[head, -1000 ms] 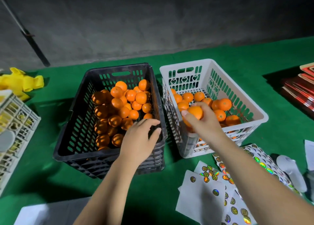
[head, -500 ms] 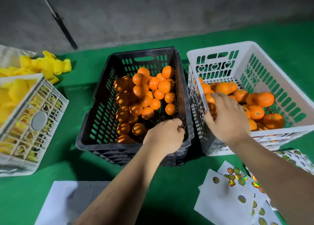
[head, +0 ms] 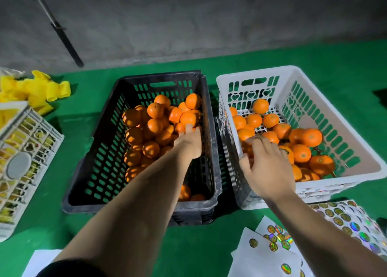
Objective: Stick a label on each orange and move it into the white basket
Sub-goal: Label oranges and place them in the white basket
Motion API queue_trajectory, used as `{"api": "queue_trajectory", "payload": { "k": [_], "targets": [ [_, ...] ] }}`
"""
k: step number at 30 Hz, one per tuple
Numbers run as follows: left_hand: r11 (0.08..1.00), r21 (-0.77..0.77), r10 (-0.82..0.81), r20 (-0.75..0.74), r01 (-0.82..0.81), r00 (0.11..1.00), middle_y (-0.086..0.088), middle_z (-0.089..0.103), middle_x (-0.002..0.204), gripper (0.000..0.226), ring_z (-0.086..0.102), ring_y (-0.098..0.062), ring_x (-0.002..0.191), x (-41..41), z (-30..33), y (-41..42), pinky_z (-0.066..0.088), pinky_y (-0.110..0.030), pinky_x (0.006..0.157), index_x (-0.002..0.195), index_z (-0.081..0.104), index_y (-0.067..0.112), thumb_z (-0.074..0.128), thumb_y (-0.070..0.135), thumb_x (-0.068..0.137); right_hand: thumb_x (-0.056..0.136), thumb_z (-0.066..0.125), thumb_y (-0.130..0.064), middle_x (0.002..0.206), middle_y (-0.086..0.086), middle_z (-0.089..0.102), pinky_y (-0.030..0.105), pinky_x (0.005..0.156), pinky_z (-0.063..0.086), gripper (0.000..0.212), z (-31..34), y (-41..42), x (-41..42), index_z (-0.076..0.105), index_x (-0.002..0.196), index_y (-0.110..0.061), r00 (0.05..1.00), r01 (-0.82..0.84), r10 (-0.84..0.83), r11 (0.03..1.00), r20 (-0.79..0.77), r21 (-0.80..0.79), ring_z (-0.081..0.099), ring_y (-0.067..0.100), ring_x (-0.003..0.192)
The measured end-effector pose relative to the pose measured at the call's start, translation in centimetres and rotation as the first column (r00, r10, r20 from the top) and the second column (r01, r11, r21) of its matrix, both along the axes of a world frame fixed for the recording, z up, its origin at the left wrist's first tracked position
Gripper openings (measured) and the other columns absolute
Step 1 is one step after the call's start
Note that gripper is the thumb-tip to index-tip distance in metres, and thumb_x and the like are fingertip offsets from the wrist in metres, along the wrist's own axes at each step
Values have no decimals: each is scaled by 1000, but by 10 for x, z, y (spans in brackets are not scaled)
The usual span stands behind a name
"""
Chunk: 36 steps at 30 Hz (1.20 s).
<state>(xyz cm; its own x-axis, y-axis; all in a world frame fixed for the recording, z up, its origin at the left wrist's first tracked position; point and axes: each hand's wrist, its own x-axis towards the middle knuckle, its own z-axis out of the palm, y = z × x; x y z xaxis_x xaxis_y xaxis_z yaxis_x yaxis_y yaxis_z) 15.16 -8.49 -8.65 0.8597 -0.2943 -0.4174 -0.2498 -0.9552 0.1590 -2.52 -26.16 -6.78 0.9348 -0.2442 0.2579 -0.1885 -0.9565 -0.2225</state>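
A black crate (head: 159, 75) in the middle holds a heap of oranges (head: 155, 110). My left hand (head: 188, 141) reaches deep into it, fingertips touching oranges at the heap's right side; the fingers show no grip on a fruit. To the right stands the white basket (head: 257, 73) with several oranges (head: 301, 153) inside. My right hand (head: 269, 168) hovers over its near left corner, fingers spread and holding nothing. Sheets of round shiny labels (head: 274, 240) lie on the green cloth at the lower right.
A white basket with yellow contents (head: 27, 149) stands at the left edge, yellow material (head: 37, 90) behind it. A dark pole (head: 65, 40) leans on the grey wall. White paper (head: 39, 262) lies at the bottom left. Another label sheet (head: 345, 218) lies by the white basket.
My right hand let go of the orange it carried into the white basket and is drawing back. My left hand moved from the black crate's near edge forward onto the heap.
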Motion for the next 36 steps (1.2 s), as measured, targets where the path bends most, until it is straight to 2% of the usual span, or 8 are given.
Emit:
{"api": "queue_trajectory", "payload": {
  "k": [4, 8, 14, 18, 26, 28, 33, 36],
  "targets": [
    [993, -89, 95, 260, -75, 961, -10, 1, 166, 80, 38, -46, 133, 16, -14, -8, 47, -48, 99, 160, 16, 26, 57, 1, 96, 96, 44, -42, 124, 2, 57, 48, 92, 44, 41, -1, -1, 1, 54, 131, -22, 999, 33, -33, 999, -16, 28, 52, 30, 110],
    [985, -87, 162, 216, -146, 963, -16, -11, 171, 107, 50, -42, 126, 32, -18, -2, 51, -47, 87, 163, -9, 39, 58, -5, 92, 95, 43, -42, 124, 1, 58, 46, 90, 43, 42, 0, -2, 1, 54, 132, -24, 999, 46, -45, 998, -15, 42, 53, 29, 110],
    [977, -157, 164, 136, -142, 977, -25, 17, 165, 88, 52, -45, 133, 55, 2, 27, 53, -47, 90, 161, 16, 24, 73, 32, 95, 99, 47, -41, 131, 3, 55, 46, 95, 42, 42, 3, 0, 2, 50, 136, -22, 995, 81, -76, 994, -65, 67, 51, 29, 115],
    [833, -537, 192, 55, -133, 980, -9, 58, 129, 66, 62, -35, 112, 29, 38, 32, 54, -48, 89, 139, 39, 28, 79, 35, 87, 97, 44, -42, 128, 4, 57, 46, 93, 45, 43, 6, 2, 1, 52, 134, -21, 996, 78, -77, 996, -45, 38, 54, 29, 112],
    [394, -919, 211, 100, 8, 972, 20, 54, 133, 65, 64, -6, 112, -121, 91, 52, 57, -32, 90, 135, 43, 48, 84, 40, 85, 95, 57, -32, 115, 10, 55, 46, 81, 46, 33, 6, 6, -4, 56, 121, -13, 997, 26, -25, 999, 71, -25, 55, 35, 99],
    [371, -928, 255, 106, 4, 961, 26, 52, 135, 70, 65, -3, 111, -170, 90, 48, 56, -28, 90, 138, 41, 52, 83, 48, 82, 93, 59, -29, 107, 11, 52, 46, 77, 48, 28, 6, 8, -9, 57, 114, -10, 993, -3, 7, 1000, 117, -28, 54, 36, 93],
    [277, -959, 53, -50, -63, 997, 30, 37, 155, 87, 52, 0, 133, -270, 31, 35, 56, -23, 96, 148, 35, 48, 86, 55, 77, 99, 50, -30, 116, -1, 42, 46, 86, 49, 28, -5, 30, -49, 57, 125, -23, 947, -119, -24, 900, 321, 420, 49, 25, 108],
    [268, -932, -18, -258, -244, 966, 22, 46, 150, 92, 61, -4, 124, -301, -9, 33, 53, -20, 95, 144, 35, 51, 90, 56, 70, 99, 54, -42, 120, -8, 44, 38, 93, 45, 20, -39, 42, -108, 57, 118, -46, 944, -76, -131, 806, 303, 586, 49, 23, 116]
  ]
}}
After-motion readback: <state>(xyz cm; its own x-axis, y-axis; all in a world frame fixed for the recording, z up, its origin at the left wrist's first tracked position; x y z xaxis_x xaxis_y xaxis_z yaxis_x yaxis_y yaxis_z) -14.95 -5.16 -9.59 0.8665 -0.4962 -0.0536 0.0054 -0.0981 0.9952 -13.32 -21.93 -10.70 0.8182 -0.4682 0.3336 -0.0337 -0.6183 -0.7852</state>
